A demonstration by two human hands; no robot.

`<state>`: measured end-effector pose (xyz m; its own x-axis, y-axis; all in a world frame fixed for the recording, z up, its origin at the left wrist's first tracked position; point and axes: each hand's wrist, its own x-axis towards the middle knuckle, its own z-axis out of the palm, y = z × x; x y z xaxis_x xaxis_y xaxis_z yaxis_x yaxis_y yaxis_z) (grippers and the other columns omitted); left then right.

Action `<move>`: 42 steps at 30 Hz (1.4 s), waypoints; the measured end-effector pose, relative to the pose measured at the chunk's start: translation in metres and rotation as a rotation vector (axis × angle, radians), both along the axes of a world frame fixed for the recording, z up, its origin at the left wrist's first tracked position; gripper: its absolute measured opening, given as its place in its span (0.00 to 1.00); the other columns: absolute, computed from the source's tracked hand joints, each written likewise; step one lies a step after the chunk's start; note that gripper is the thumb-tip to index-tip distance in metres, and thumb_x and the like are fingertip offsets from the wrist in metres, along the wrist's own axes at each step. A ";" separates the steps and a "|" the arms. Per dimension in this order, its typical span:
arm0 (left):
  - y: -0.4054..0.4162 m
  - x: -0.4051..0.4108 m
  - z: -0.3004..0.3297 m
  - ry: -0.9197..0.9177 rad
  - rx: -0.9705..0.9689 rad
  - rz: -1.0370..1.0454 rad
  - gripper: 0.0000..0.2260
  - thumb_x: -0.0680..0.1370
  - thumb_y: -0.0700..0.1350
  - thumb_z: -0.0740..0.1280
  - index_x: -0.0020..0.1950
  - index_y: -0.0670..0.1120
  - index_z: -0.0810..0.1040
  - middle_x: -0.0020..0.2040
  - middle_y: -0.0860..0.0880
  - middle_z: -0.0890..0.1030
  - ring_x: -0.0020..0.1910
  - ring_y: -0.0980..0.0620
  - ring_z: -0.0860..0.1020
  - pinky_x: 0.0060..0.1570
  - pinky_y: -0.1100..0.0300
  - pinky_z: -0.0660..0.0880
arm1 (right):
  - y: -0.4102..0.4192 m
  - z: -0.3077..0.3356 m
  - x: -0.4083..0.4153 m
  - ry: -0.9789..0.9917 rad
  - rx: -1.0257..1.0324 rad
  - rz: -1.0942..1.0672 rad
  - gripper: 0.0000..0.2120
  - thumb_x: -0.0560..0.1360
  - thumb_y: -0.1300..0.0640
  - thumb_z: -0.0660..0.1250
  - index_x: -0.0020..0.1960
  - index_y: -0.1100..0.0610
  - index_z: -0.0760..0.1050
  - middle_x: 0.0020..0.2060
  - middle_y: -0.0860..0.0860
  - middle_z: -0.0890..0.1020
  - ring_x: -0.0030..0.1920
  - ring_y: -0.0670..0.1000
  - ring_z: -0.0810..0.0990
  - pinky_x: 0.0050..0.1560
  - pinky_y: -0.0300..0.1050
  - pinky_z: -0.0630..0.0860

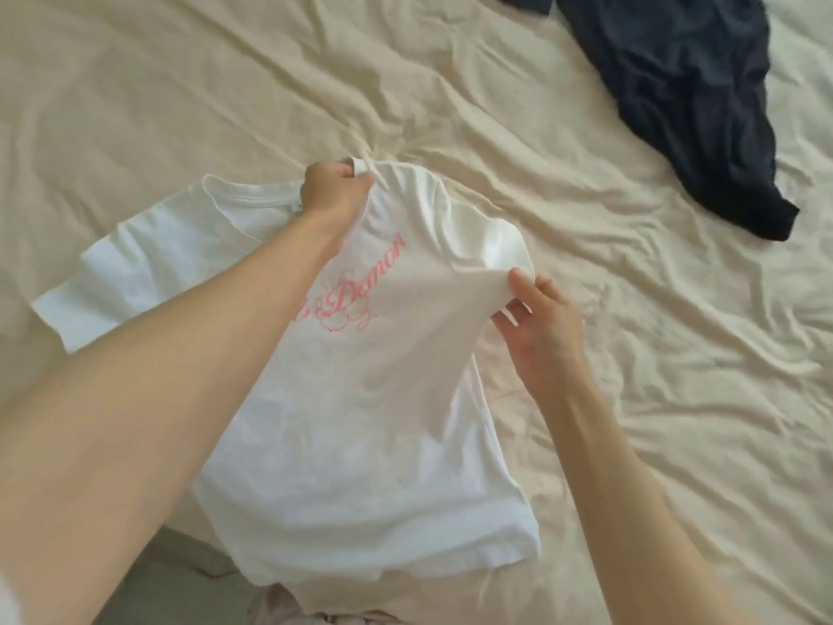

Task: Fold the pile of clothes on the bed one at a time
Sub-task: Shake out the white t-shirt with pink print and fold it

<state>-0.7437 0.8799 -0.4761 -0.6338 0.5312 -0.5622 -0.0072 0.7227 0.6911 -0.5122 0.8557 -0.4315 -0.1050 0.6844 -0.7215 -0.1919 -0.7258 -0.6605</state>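
Observation:
A white T-shirt point(360, 421) with pink script lettering lies lengthwise on the cream bed sheet point(180, 106), collar away from me. My left hand point(336, 191) grips the fabric at the collar and shoulder, fingers curled round it. My right hand point(538, 322) pinches the right sleeve edge between thumb and fingers, lifting it a little off the bed. The left sleeve lies flat and spread to the left. My left forearm crosses over part of the shirt's print.
A crumpled dark navy garment point(676, 97) lies on the sheet at the upper right. Pale pink cloth point(315, 613) shows at the bottom edge below the shirt's hem. The sheet is wrinkled all over.

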 end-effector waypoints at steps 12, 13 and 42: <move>0.009 -0.005 -0.001 0.560 -0.068 -0.345 0.21 0.75 0.48 0.67 0.66 0.46 0.68 0.64 0.44 0.70 0.63 0.44 0.68 0.59 0.51 0.65 | 0.013 -0.019 0.001 -0.083 0.015 0.170 0.08 0.78 0.55 0.63 0.48 0.60 0.75 0.40 0.54 0.77 0.37 0.49 0.75 0.36 0.39 0.71; 0.011 -0.007 -0.001 0.612 -0.071 -0.451 0.21 0.75 0.48 0.67 0.67 0.48 0.68 0.66 0.45 0.69 0.65 0.43 0.66 0.60 0.50 0.64 | 0.016 -0.021 0.002 -0.104 0.021 0.198 0.10 0.78 0.54 0.63 0.45 0.61 0.75 0.35 0.53 0.75 0.33 0.47 0.72 0.32 0.38 0.68; -0.003 -0.031 -0.006 0.620 -0.058 -0.685 0.29 0.76 0.58 0.63 0.74 0.51 0.59 0.66 0.46 0.70 0.65 0.42 0.67 0.62 0.46 0.60 | 0.044 -0.036 -0.001 -0.949 0.183 0.499 0.09 0.77 0.55 0.62 0.54 0.59 0.72 0.48 0.50 0.77 0.50 0.53 0.77 0.42 0.41 0.70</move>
<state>-0.7748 0.8773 -0.4820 -0.3879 0.8827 -0.2653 0.7934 0.4662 0.3913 -0.5130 0.8998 -0.4680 0.1454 0.8244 -0.5470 0.7429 -0.4561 -0.4900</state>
